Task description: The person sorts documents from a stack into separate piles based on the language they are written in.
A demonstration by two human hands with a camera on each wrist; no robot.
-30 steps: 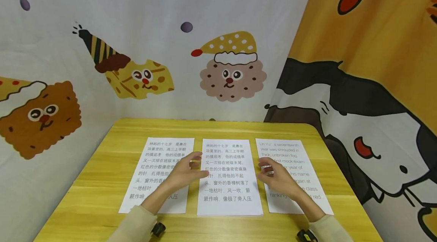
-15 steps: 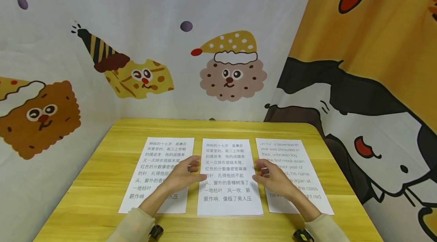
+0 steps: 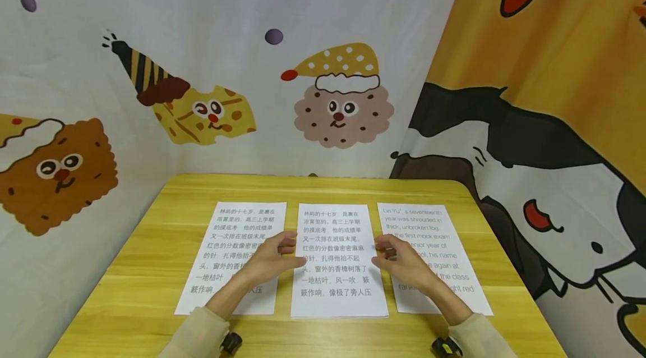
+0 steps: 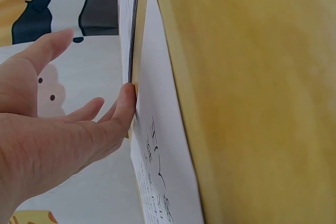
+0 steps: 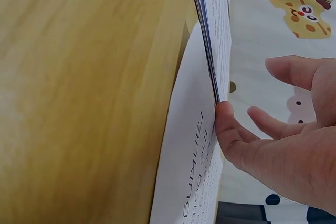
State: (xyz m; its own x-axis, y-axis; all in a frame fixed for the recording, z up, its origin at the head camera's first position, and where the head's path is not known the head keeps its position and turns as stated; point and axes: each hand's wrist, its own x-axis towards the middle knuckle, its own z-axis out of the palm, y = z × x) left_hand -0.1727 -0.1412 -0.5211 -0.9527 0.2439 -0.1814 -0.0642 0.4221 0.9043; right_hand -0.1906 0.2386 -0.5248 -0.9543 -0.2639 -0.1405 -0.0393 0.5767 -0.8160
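Note:
A thin stack of white printed paper (image 3: 335, 279) lies in the middle of the table, its text in Chinese characters. My left hand (image 3: 267, 262) is at its left edge and my right hand (image 3: 407, 264) at its right edge. In the left wrist view, fingertips of the left hand (image 4: 68, 124) touch the side of the stack (image 4: 126, 30), with the thumb held apart. The right wrist view has a fingertip of the right hand (image 5: 283, 135) against the other side of the stack (image 5: 214, 35), whose layered edges show. Neither hand pinches the paper.
Left of the stack lies a sheet with Chinese text (image 3: 252, 215), partly under the left hand's outline. On the right is a sheet with English text (image 3: 414, 223). All lie on a yellow wood-grain table (image 3: 323, 338); a cartoon-printed curtain (image 3: 202, 21) hangs behind it.
My right hand has moved left, from over the English sheet to the stack's right edge. The left hand has shifted only slightly. The papers stay in place.

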